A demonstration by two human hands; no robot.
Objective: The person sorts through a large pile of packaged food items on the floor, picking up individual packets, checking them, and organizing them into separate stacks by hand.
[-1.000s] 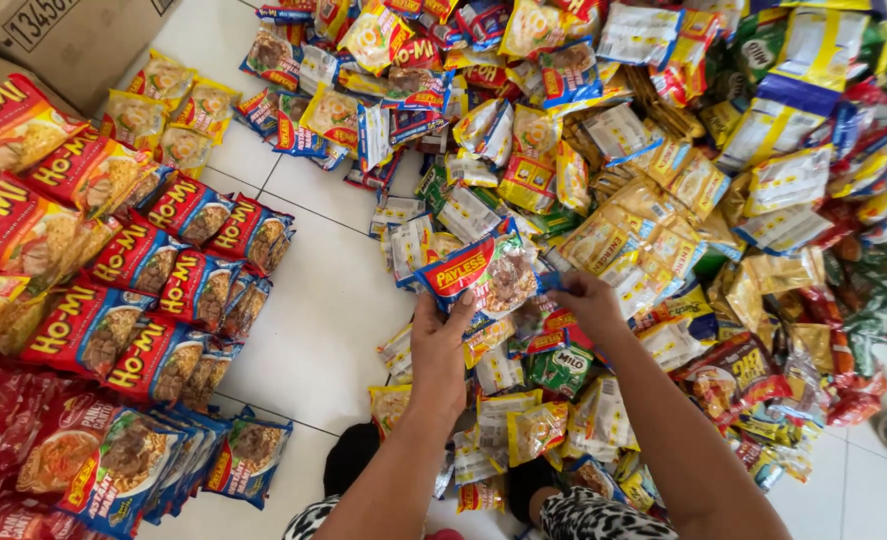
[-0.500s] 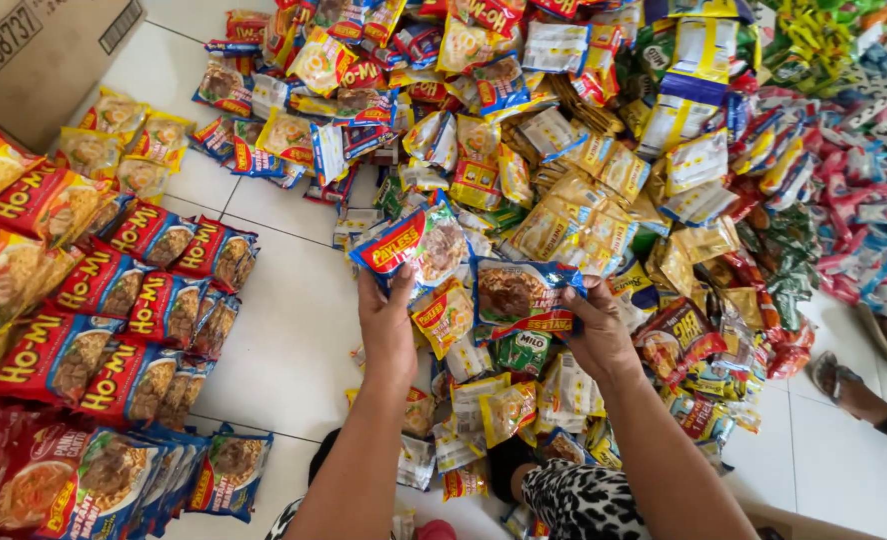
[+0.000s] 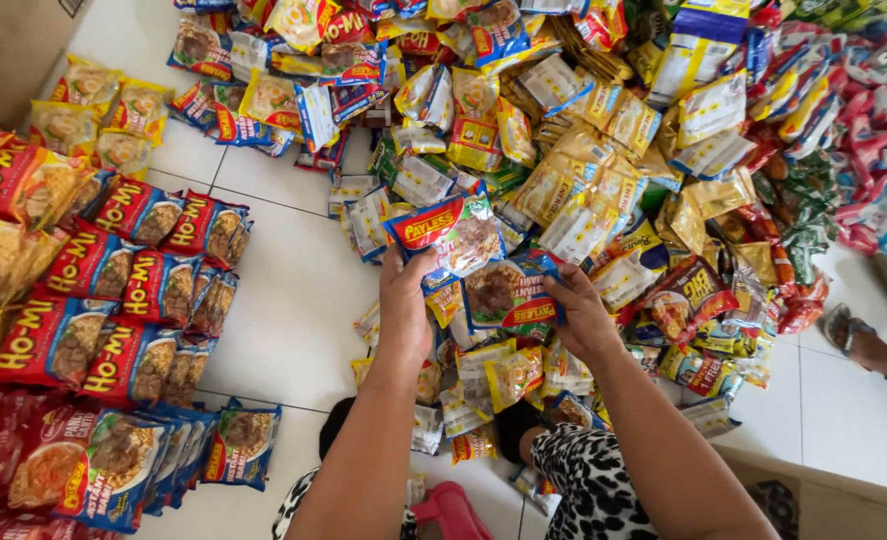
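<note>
My left hand [image 3: 406, 305] grips a blue and red noodle packet [image 3: 450, 234] by its lower edge and holds it above the heap. My right hand [image 3: 581, 312] holds a second packet [image 3: 510, 291], blue with a picture of noodles, right beside the first; the two packets overlap slightly. Both are lifted over a big loose pile of mixed snack and noodle packets [image 3: 584, 170] on the white tiled floor [image 3: 294, 300].
Sorted rows of red noodle packets [image 3: 114, 290] lie at the left, blue ones [image 3: 164, 450] below them. A cardboard box [image 3: 14, 45] stands at the top left. Another person's sandalled foot [image 3: 864, 345] is at the right. My knees in patterned cloth [image 3: 594, 480] are at the bottom.
Both hands have lifted and spread slightly, bringing the two packets up side by side. The view has shifted toward the pile.
</note>
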